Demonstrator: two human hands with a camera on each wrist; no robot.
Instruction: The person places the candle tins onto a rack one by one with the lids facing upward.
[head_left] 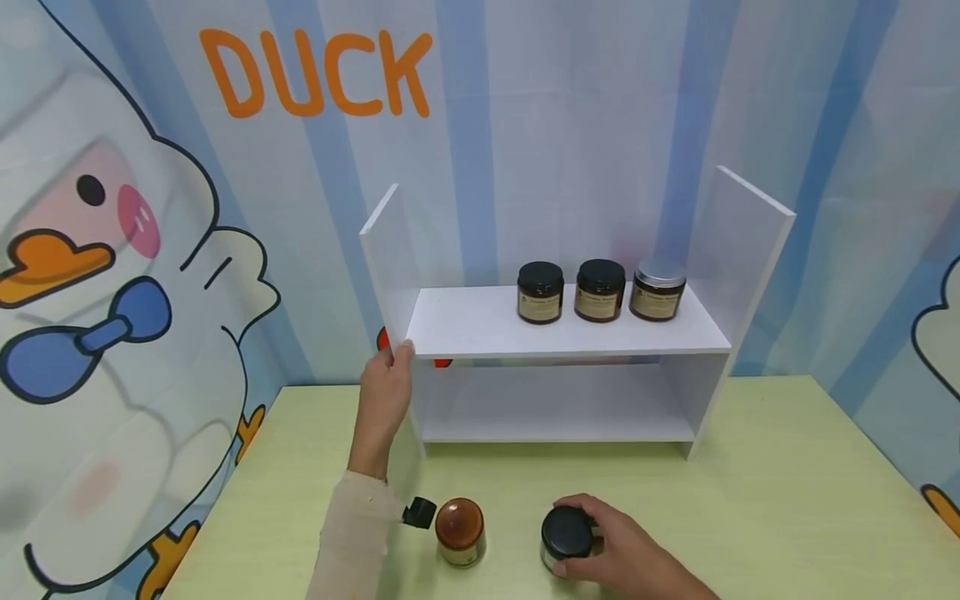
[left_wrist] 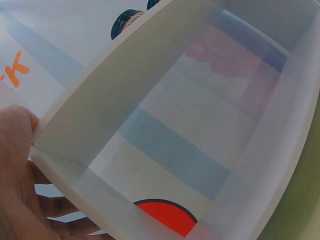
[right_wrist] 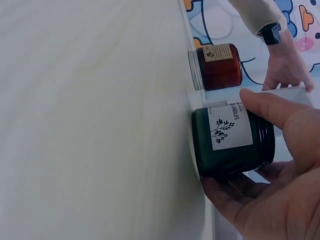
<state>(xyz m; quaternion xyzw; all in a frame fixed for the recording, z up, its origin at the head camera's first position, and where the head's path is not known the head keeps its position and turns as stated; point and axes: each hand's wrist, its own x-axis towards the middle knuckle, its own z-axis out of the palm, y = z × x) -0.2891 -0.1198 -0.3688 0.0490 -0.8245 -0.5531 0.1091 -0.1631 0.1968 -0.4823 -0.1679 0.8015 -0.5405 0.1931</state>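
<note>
My left hand (head_left: 384, 402) grips the left side panel of a white two-tier shelf (head_left: 562, 340) near its upper board; in the left wrist view the thumb lies at the board's corner and the fingers reach behind the panel. My right hand (head_left: 617, 543) holds a dark green candle jar (right_wrist: 227, 137) with a black lid and white label, thumb on one side and fingers around the other, close over the table. Left of it stands an amber jar (head_left: 460, 527), its brown glass end up and a pale rim at the tabletop.
On the shelf's upper board stand two black-lidded jars (head_left: 540, 293) (head_left: 600, 290) and a silver-lidded jar (head_left: 658, 290), toward the right. The shelf rests on a pale green-yellow table (head_left: 772, 483). Behind hangs a striped blue duck curtain (head_left: 570, 125).
</note>
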